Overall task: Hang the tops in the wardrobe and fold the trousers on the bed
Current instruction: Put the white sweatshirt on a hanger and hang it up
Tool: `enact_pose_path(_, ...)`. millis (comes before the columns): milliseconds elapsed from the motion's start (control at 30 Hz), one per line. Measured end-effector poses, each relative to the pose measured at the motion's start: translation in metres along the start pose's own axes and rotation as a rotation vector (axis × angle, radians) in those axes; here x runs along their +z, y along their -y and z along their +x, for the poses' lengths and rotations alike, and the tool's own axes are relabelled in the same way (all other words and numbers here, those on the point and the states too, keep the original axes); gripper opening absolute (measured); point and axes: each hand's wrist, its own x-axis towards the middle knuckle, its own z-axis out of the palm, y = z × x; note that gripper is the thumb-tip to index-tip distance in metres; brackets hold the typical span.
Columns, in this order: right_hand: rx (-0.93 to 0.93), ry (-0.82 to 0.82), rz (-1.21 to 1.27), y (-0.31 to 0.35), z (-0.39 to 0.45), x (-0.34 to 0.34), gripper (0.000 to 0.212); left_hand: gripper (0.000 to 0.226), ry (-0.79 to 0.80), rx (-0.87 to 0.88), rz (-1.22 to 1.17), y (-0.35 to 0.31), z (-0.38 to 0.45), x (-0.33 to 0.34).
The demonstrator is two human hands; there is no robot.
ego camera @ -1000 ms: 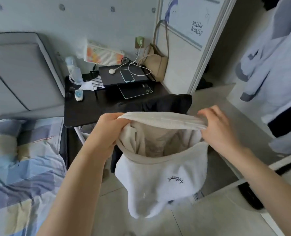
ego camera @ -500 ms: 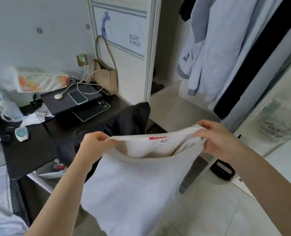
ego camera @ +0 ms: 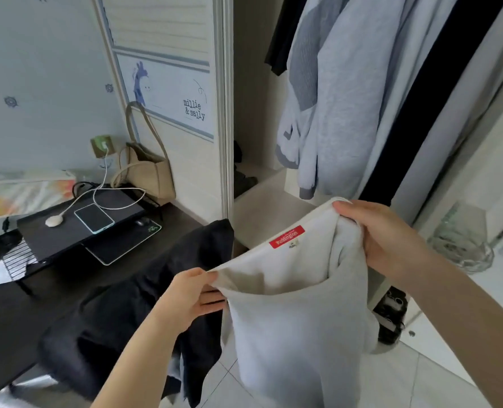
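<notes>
A cream-white sweatshirt (ego camera: 291, 325) with a red neck label hangs in front of me, held up at the neck opening. My left hand (ego camera: 190, 293) pinches the left side of its collar. My right hand (ego camera: 382, 234) grips the right side, higher up. The open wardrobe (ego camera: 262, 184) stands straight ahead with several grey, pale blue and black tops (ego camera: 341, 92) hanging inside. A black garment (ego camera: 144, 301) lies draped over a chair below my left arm. The bed is out of view.
A dark desk (ego camera: 6, 328) at left holds a laptop stand with a phone (ego camera: 93, 217), a charging cable and a tablet. A beige bag (ego camera: 148, 172) leans on the sliding wardrobe door (ego camera: 167, 92). A glass vase (ego camera: 462, 242) stands on a white surface at right.
My view has swung right and up from the bed and desk toward the open wardrobe. Both hands kept hold of the sweatshirt's collar, and the right hand rose above the left.
</notes>
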Motion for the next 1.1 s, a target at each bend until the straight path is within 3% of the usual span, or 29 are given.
enact_pose_path(33,-0.014,-0.043,0.001,0.006,0.01,-0.003,0.018,0.008,0.084,-0.048,-0.115,-0.01,0.006,0.005)
enact_pose_path(100,-0.059,-0.141,-0.026,0.014,0.037,-0.016,0.018,0.027,0.202,-0.108,-0.227,-0.028,0.019,0.016)
enact_pose_path(200,-0.21,-0.29,-0.186,0.018,0.074,-0.036,0.04,0.041,0.359,-0.12,-0.167,-0.057,0.034,0.04)
enact_pose_path(300,-0.326,-0.39,-0.342,0.021,0.104,-0.045,0.04,0.046,0.473,-0.175,-0.12,-0.085,0.045,0.066)
enact_pose_path(467,-0.422,-0.59,-0.498,0.021,0.147,-0.062,0.037,0.044,0.529,-0.089,-0.078,-0.138,0.061,0.089)
enact_pose_path(633,-0.455,-0.697,-0.54,0.017,0.177,-0.077,0.036,0.048,0.501,0.051,-0.228,-0.205,0.09,0.081)
enact_pose_path(867,-0.498,-0.532,-0.635,0.019,0.202,-0.068,0.029,0.014,0.294,0.0,-0.101,-0.278,0.135,0.063)
enact_pose_path(1000,-0.295,-0.046,-1.146,0.046,0.217,-0.058,0.033,0.015,0.272,0.089,-0.127,-0.314,0.152,0.061)
enact_pose_path(1100,-0.273,0.013,-1.511,0.083,0.24,-0.04,0.029,0.022,0.302,0.262,-0.027,-0.346,0.154,0.067)
